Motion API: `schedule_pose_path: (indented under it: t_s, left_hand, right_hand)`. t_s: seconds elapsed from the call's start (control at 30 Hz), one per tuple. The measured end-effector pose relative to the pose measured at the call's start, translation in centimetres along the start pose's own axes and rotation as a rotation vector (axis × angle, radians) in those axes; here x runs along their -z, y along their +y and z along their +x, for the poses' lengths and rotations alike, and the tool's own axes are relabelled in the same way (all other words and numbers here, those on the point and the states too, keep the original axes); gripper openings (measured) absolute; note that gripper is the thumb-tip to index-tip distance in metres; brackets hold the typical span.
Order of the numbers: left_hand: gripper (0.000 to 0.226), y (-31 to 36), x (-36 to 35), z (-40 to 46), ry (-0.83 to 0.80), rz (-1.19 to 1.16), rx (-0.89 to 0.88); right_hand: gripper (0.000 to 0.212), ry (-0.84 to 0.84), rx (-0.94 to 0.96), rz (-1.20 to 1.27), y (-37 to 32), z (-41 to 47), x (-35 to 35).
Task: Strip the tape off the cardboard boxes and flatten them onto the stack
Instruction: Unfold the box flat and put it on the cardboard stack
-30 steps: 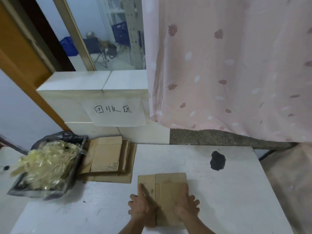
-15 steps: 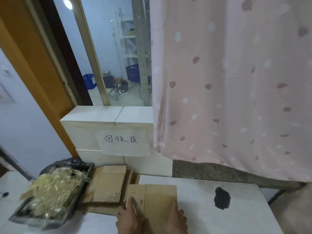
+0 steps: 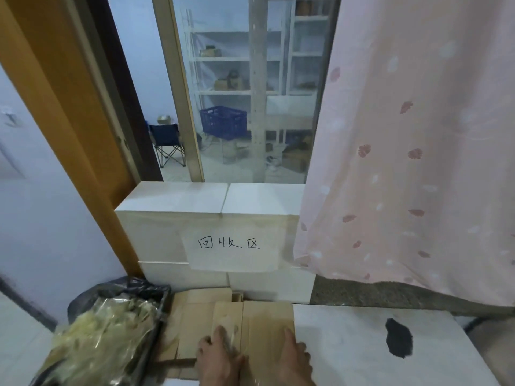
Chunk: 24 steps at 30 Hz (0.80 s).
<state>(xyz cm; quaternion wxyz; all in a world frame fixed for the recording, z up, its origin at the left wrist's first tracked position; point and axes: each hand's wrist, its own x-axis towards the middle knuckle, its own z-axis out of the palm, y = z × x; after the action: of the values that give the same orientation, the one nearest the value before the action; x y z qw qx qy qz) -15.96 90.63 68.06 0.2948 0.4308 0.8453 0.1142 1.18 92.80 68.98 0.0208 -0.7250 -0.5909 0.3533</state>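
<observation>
A flattened brown cardboard box [image 3: 259, 321] lies at the bottom centre, partly over the stack of flat cardboard [image 3: 192, 316] at the table's back left. My left hand [image 3: 220, 358] lies on its left half, fingers spread flat. My right hand [image 3: 295, 358] lies on its right half near the edge, fingers extended. Both hands press down on the box. Their wrists run out of the frame at the bottom.
A black bin [image 3: 139, 291] full of crumpled clear tape [image 3: 103, 338] stands left of the stack. Behind the stack is a white tiled ledge [image 3: 209, 201] with a handwritten paper sign [image 3: 231, 246]. A pink curtain [image 3: 418, 162] hangs right. The white table [image 3: 348, 344] has a black stain [image 3: 398, 341].
Both hands have slid the flattened box away from me and leftward, from the table's middle onto the cardboard stack. The camera has tilted upward.
</observation>
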Motion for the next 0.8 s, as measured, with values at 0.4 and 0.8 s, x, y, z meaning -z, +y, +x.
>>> schedule_pose_path:
  t_s: [0.4, 0.8]
  left_hand:
    - [0.055, -3.9, 2.7, 6.3, 0.18, 0.018, 0.056]
    - [0.034, -6.9, 1.0, 8.3, 0.069, 0.186, 0.052]
  right_hand:
    - [0.057, 0.026, -0.036, -0.008, -7.4, 2.3, -5.8]
    - [0.054, -0.027, 0.035, 0.04, -12.7, 5.2, -11.2]
